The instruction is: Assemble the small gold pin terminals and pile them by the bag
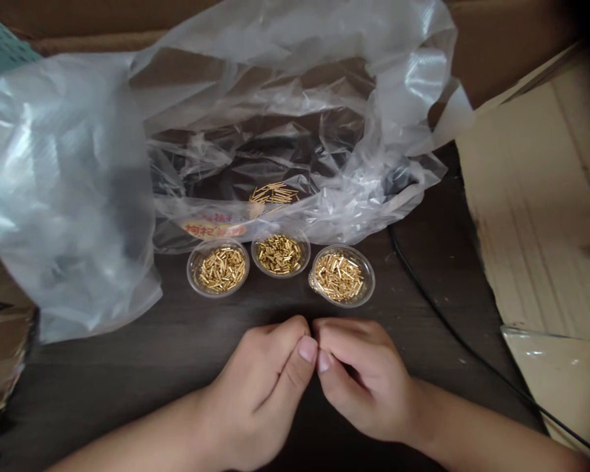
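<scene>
I logged: three clear plastic cups point(368, 276), gold-coloured pins point(279, 254) inside, mid-surface point(167, 354); loose pins point(275, 193), in plastic bag point(93, 196), toward far edge; left hand point(268, 387), right hand point(368, 373), toward near edge, clenched, contents indeterminable.

The left hand point(270, 387) and the right hand point(373, 373) are both bare, I see, right down to the fingers point(289, 332). Just beside those, the left thumb point(295, 372) carries a broad, short nail with a rounded edge; the right thumb point(337, 387) has a short nail too. Farther back from the fingers, the left forearm point(152, 426) and right forearm point(472, 419) are uncovered, smooth in outline and widening gently behind the wrists.
</scene>
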Available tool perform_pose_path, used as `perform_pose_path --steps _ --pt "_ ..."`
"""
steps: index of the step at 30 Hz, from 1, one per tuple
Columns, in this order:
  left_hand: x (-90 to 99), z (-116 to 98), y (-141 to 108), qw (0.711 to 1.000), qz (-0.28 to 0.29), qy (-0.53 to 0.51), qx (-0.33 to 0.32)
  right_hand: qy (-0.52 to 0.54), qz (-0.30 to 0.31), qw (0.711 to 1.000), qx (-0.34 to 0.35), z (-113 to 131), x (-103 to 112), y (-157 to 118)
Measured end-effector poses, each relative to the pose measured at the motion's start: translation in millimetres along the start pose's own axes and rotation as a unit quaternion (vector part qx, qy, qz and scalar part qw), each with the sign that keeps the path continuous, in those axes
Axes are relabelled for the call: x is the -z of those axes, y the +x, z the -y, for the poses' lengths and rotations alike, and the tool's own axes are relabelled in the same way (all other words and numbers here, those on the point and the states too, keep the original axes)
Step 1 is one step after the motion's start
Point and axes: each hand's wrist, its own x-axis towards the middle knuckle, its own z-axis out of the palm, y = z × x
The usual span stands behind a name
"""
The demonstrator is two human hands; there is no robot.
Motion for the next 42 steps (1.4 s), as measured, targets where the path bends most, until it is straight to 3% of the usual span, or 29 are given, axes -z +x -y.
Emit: perform_pose_path --steps 5,10,15,21,25,31,42 --pt "5.9 -0.8 5.3 0.999 0.031 -0.014 0.008 0.012 -0.008 1.0 0.007 -1.0 -0.2 0.4" --pt "16.2 3.2 4.6 0.999 -0.026 0.011 0.043 0.026 -0.02 0.999 0.013 -0.5 0.1 -2.9" --pt "23.6 -5.2 -4.7 0.994 -0.027 0.093 0.043 0.049 -0.016 0.999 0.008 -1.5 2.7 -5.5" --pt "22.5 -20.1 -12.3 0.986 0.036 0.156 0.054 0.059 0.001 0.998 -0.039 -5.8 3.2 -7.8" --pt "21.7 -17.3 -14.5 0.988 0.049 0.131 0.065 0.063 0.025 0.997 -0.031 -5.0 4.0 -6.2" --pt "21.8 -6.6 -15.1 0.991 0.03 0.009 0.131 0.032 0.067 0.997 -0.002 -2.4 4.8 -3.0" --pt "22.8 -2.3 -10.8 0.995 0.049 0.036 0.085 -0.007 0.042 0.999 0.019 -3.5 2.2 -4.5"
